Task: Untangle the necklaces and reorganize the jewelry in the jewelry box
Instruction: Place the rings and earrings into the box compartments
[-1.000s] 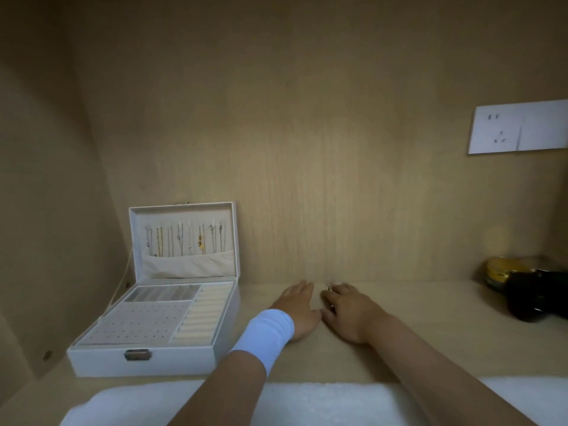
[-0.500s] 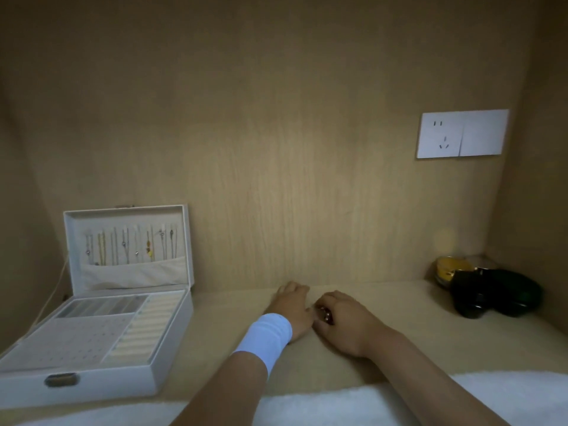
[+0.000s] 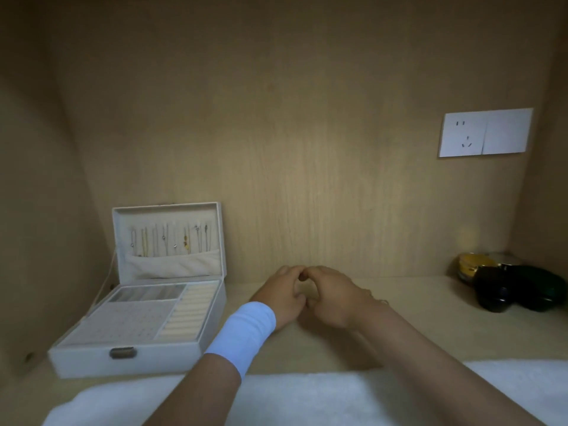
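Observation:
A white jewelry box (image 3: 92,365) stands open at the left of the wooden shelf. Several necklaces (image 3: 171,241) hang in a row inside its raised lid, above a cloth pocket. Its tray shows an earring panel and ring rolls. My left hand (image 3: 281,292), with a white wristband, and my right hand (image 3: 333,295) meet at the middle of the shelf. Both have curled fingers, and the fingertips pinch together over something small. A thin dark necklace chain (image 3: 379,300) trails beside my right wrist; the rest of it is hidden by my fingers.
Dark round containers (image 3: 519,292) and a yellow tin (image 3: 470,263) sit in the back right corner. A white wall socket (image 3: 485,133) is on the back panel. A white fluffy cloth (image 3: 307,398) covers the shelf's front edge. Wooden walls close in on both sides.
My hands lay flat on the shelf before. They have risen and curled, fingertips now pinched together. The view has swung left and right.

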Tool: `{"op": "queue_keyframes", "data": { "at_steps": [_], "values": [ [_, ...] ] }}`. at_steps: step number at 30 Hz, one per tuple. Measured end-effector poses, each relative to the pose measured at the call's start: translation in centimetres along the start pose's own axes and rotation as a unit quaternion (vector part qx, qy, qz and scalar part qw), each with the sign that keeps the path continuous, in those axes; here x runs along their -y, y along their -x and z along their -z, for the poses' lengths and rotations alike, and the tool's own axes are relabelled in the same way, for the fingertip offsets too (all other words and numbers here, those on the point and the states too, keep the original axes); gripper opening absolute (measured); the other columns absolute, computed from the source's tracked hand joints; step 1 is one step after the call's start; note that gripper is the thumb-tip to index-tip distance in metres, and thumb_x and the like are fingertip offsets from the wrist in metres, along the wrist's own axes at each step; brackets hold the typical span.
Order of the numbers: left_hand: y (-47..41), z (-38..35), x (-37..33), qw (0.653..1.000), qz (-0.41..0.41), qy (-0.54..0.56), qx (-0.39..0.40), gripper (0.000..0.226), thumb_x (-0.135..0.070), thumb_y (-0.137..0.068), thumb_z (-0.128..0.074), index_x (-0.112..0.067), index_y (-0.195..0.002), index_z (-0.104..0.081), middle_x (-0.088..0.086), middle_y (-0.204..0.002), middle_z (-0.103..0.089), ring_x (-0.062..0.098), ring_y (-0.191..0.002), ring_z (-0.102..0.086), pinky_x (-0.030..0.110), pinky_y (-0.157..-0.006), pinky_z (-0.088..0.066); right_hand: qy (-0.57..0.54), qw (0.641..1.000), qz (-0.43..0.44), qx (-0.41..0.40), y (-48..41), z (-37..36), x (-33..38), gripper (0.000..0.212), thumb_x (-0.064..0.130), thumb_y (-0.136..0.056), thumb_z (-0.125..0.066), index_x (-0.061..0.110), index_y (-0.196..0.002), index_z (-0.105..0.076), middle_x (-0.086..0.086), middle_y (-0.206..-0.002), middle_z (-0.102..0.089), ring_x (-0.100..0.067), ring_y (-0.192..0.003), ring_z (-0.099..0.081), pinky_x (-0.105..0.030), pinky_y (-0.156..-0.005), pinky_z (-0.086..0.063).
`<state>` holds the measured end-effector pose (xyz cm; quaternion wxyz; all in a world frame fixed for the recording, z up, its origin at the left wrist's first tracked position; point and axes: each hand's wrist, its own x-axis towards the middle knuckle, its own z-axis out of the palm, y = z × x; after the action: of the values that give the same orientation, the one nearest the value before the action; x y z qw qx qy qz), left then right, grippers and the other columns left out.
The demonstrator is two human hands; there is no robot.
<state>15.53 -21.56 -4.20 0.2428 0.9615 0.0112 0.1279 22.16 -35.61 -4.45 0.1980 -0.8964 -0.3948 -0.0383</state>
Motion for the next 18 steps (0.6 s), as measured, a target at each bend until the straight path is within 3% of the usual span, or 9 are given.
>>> {"op": "queue_keyframes", "data": {
  "at_steps": [4, 8, 10, 13, 18],
  "values": [
    [4.0, 4.6, 3.8, 0.992, 0.05, -0.113, -0.036, 0.055, -0.022, -0.09, -0.051, -0.024, -0.143, -0.038, 0.0, -0.146, -0.039, 0.024, -0.135, -0.034, 0.033, -0.112, -0.029, -0.007, 0.998, 0.059, 0.011, -1.0, -1.5, 5.9, 0.051, 0.034, -0.091, -0.058, 0.017, -0.139, -0.049, -0.004, -0.143, -0.05, -0.023, -0.133, -0.046, -0.031, -0.111, -0.034],
    [8.0, 8.3, 7.4, 0.985, 0.093, -0.122, -0.077, 0.054, -0.02, -0.09, -0.052, -0.024, -0.142, -0.041, -0.002, -0.148, -0.039, 0.021, -0.137, -0.032, 0.03, -0.114, -0.026, -0.028, 0.993, 0.106, 0.035, -1.4, -3.8, 11.6, 0.064, 0.051, -0.094, -0.053, 0.016, -0.146, -0.042, -0.005, -0.152, -0.041, -0.024, -0.14, -0.038, -0.033, -0.115, -0.03],
    [9.9, 9.6, 8.8, 0.983, 0.121, -0.107, -0.09, 0.052, -0.02, -0.09, -0.052, -0.026, -0.141, -0.043, -0.004, -0.149, -0.039, 0.018, -0.138, -0.031, 0.029, -0.115, -0.023, -0.043, 0.99, 0.115, 0.065, -1.4, -4.8, 13.9, 0.076, 0.063, -0.091, -0.05, 0.02, -0.152, -0.034, -0.003, -0.161, -0.028, -0.019, -0.149, -0.024, -0.034, -0.12, -0.022],
    [11.8, 10.2, 10.5, 0.974, 0.171, -0.144, -0.046, 0.055, -0.036, -0.095, -0.047, -0.029, -0.148, -0.033, -0.004, -0.159, -0.024, 0.018, -0.146, -0.018, 0.032, -0.12, -0.013, -0.033, 0.987, 0.119, 0.105, -1.3, -6.2, 15.2, 0.087, 0.07, -0.088, -0.05, 0.023, -0.156, -0.025, 0.0, -0.165, -0.015, -0.014, -0.152, -0.011, -0.034, -0.123, -0.014],
    [12.4, 9.3, 10.4, 0.97, 0.201, -0.132, 0.03, 0.059, -0.052, -0.095, -0.038, -0.037, -0.15, -0.025, -0.007, -0.162, -0.013, 0.017, -0.148, -0.009, 0.037, -0.12, -0.008, 0.048, 0.988, 0.136, 0.061, -1.2, -6.5, 14.7, 0.083, 0.075, -0.086, -0.045, 0.027, -0.153, -0.032, 0.002, -0.162, -0.024, -0.024, -0.145, -0.029, -0.043, -0.116, -0.025]
  ]
}}
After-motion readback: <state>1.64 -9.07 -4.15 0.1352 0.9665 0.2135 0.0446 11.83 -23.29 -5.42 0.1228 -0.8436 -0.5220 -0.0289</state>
